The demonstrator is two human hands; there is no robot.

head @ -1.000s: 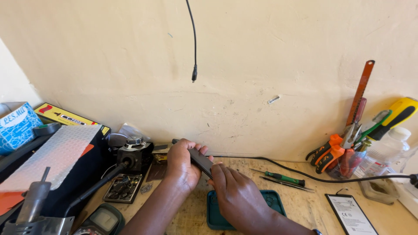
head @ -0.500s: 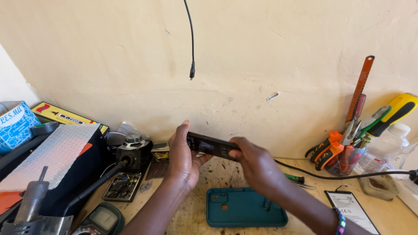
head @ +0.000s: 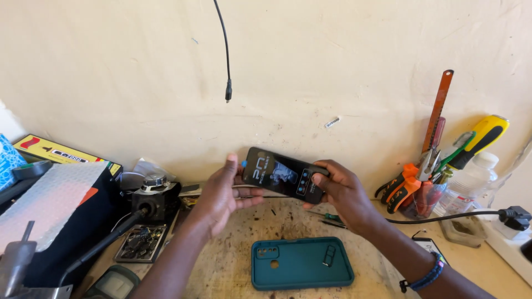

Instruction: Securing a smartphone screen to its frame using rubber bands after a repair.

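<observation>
Teal and already bare, the phone case [head: 302,264] lies face-up on the worn bench at lower centre of the frame, so the removal of the dark phone [head: 284,174] from it looks done. That phone is held level in mid-frame, above the case: the left hand [head: 220,194] pinches its left end, and the right hand [head: 344,191] curls around its right end. Whatever follows on the handset itself seems not yet begun, as no tool from the cluster of pliers [head: 407,188] at right is in hand.
</observation>
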